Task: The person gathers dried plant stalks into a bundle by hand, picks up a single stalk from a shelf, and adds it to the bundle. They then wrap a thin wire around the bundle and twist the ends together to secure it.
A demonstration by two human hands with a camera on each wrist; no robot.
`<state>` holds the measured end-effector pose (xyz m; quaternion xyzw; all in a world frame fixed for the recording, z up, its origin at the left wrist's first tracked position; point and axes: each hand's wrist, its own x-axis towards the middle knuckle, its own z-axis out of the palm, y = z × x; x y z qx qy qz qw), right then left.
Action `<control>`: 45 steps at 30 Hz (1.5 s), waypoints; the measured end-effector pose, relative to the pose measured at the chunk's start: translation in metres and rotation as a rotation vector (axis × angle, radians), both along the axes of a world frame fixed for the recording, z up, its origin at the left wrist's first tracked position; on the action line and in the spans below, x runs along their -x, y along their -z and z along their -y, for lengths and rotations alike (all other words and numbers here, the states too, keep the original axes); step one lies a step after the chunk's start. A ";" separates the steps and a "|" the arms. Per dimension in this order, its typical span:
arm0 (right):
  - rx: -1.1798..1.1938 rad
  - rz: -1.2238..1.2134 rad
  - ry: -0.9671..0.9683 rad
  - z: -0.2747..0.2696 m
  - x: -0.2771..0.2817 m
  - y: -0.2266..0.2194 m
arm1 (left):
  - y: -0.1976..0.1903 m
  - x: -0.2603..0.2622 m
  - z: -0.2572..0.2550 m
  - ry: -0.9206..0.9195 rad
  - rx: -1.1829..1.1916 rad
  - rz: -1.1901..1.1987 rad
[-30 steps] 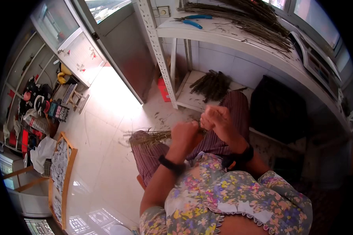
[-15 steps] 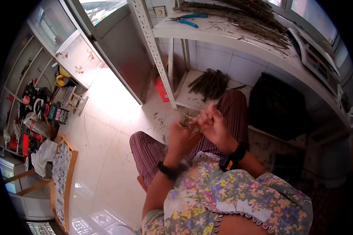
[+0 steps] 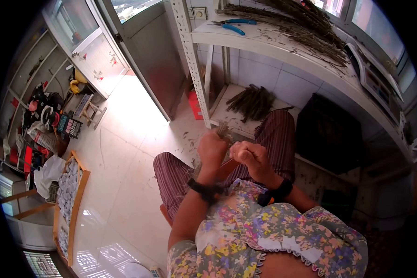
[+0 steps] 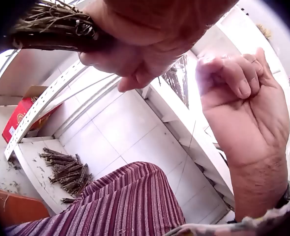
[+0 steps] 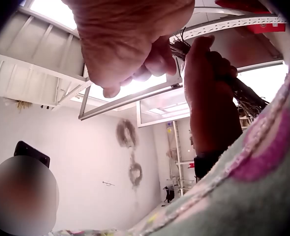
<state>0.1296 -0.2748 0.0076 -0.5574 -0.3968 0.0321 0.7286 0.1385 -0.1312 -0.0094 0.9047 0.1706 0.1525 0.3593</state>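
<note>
- Centre of frame: the left hand (image 3: 212, 152) grips a twig bundle (image 3: 224, 130), its end poking above the fist.
- Just to the right: the right hand (image 3: 253, 160), fingers curled; cannot tell whether it holds anything.

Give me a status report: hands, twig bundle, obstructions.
Left hand gripping twig bundle. Right hand close by, fingers curled, nothing visible in it. No obstruction seen between hands.

Head view faces down; close wrist views share the hands (image 3: 212, 150).
</note>
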 end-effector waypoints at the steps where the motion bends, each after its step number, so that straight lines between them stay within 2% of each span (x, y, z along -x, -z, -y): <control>1: -0.005 -0.020 -0.009 0.001 -0.001 0.004 | 0.002 0.001 0.002 0.006 -0.060 0.002; 5: 0.019 -0.050 0.028 0.004 0.000 0.005 | -0.008 0.002 0.005 0.032 -0.190 -0.175; 8: 0.065 0.007 0.077 0.002 0.004 -0.001 | -0.014 0.002 0.005 0.034 -0.192 -0.239; 20: 0.194 0.053 0.050 0.002 0.008 -0.010 | 0.002 -0.003 -0.004 0.044 -0.361 -0.211; 23: 0.210 0.058 0.066 0.003 0.004 -0.011 | 0.011 -0.003 -0.006 0.152 -0.464 -0.156; 26: 0.080 -0.147 0.005 0.007 -0.020 -0.002 | 0.003 0.009 -0.006 0.404 -0.561 -0.040; 29: -0.106 -0.432 -0.142 0.011 -0.043 -0.009 | -0.022 0.021 0.002 0.688 -0.656 -0.167; 32: -0.309 -0.695 -0.198 0.014 -0.066 0.003 | -0.019 0.028 0.007 0.721 -0.551 0.040; 35: -0.480 -1.016 -0.354 0.017 -0.070 0.026 | -0.019 0.033 0.007 0.610 -0.284 0.198; 38: -0.609 -1.271 -0.538 0.011 -0.061 0.055 | -0.045 0.037 0.007 0.590 0.539 0.157; 41: -0.590 -1.213 -0.482 -0.002 -0.049 0.055 | -0.035 0.031 -0.003 0.522 0.765 0.153; 42: -0.594 -1.185 -0.528 -0.002 -0.049 0.056 | -0.033 0.032 -0.006 0.504 0.774 0.136; 45: -0.613 -1.157 -0.469 0.001 -0.047 0.052 | -0.031 0.035 -0.012 0.449 0.826 0.093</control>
